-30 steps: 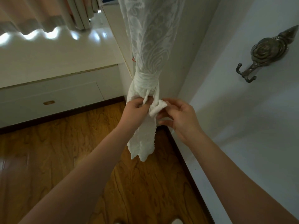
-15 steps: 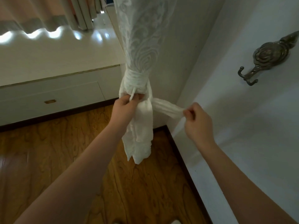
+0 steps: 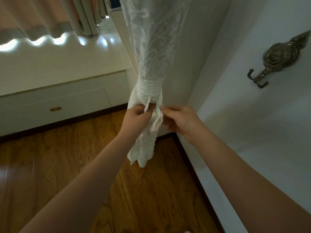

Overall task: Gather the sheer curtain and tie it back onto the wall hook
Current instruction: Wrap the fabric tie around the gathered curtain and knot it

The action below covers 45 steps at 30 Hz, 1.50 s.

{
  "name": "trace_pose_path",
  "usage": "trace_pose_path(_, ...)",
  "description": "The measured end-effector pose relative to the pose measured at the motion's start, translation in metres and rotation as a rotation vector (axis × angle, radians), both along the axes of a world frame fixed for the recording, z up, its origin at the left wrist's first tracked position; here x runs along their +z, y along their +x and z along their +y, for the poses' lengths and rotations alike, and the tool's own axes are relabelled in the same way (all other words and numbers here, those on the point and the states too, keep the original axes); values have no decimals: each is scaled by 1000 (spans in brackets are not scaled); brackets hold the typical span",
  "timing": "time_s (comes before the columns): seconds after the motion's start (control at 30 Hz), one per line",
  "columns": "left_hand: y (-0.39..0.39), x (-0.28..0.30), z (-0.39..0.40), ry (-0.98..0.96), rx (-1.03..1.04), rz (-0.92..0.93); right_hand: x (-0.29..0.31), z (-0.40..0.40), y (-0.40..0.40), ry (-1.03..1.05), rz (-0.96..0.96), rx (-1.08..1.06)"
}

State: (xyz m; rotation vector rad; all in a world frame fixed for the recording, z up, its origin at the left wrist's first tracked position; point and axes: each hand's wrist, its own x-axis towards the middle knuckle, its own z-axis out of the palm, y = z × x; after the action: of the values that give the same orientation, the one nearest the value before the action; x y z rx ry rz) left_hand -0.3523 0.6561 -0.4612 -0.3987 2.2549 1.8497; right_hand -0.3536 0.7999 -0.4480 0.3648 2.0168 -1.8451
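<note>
The white sheer curtain [image 3: 151,47] hangs gathered into one column in the room corner, wound tight with its own fabric at mid height, its loose tail [image 3: 144,148] dangling below. My left hand [image 3: 136,116] pinches the wrap and a thin strip of fabric at the knot. My right hand [image 3: 180,121] grips the short fabric end just right of the knot, touching the curtain. The bronze rose-shaped wall hook [image 3: 276,63] is on the white wall to the right, well apart from the curtain, with nothing hung on it.
A white low cabinet [image 3: 58,101] with a drawer handle [image 3: 55,108] runs along the left, below a glossy sill. Beige drapes [image 3: 42,17] hang at top left. Wooden floor [image 3: 67,165] lies below, with a dark baseboard [image 3: 198,179] along the right wall.
My right hand, which had pulled a fabric end out to the right, has come back in to the knot. The left hand stays at the wrap.
</note>
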Motion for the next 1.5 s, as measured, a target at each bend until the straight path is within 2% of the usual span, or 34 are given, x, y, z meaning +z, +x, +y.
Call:
trace_pose_path(0.1,2,-1,0,18,28,-17,-5,2,1,265,143,-39)
trace_pose_path(0.2,0,-2,-4,39,79,-25,-20,14,7,389,185,-170)
trace_pose_path(0.37,-4,-1,-16,38,116,-16,-55,66,19,483,-74,-378)
trace_pose_path(0.43,-5,-2,-18,0,84,-11,-63,79,25,493,-190,-360)
trace_pose_path(0.5,-3,-4,-17,-28,58,-17,-63,79,27,516,-199,-221)
trace_pose_path(0.6,0,-5,-16,-52,45,-26,-48,59,21,504,-38,1)
trace_pose_path(0.7,1,-5,-16,-48,16,-59,-30,27,6,369,179,66)
trace_pose_path(0.77,2,-4,-15,-58,-14,-80,-20,8,-2,284,245,94)
trace_pose_path(1.0,7,-5,-14,-23,4,-69,-22,1,13,510,413,66)
trace_pose_path(1.07,8,-3,-15,16,40,-70,-39,18,16,641,366,-39)
trace_pose_path(1.13,10,-1,-20,53,82,-81,-66,46,24,753,193,-155)
trace_pose_path(1.23,11,-3,-26,56,93,-97,-88,67,48,712,-98,-164)
trace_pose_path(1.27,11,-3,-26,52,82,-103,-89,63,53,670,-85,-155)
trace_pose_path(1.4,12,-4,-17,45,46,-115,-57,13,45,509,354,-15)
trace_pose_path(1.5,16,-5,-11,13,5,-84,-28,-26,34,441,538,69)
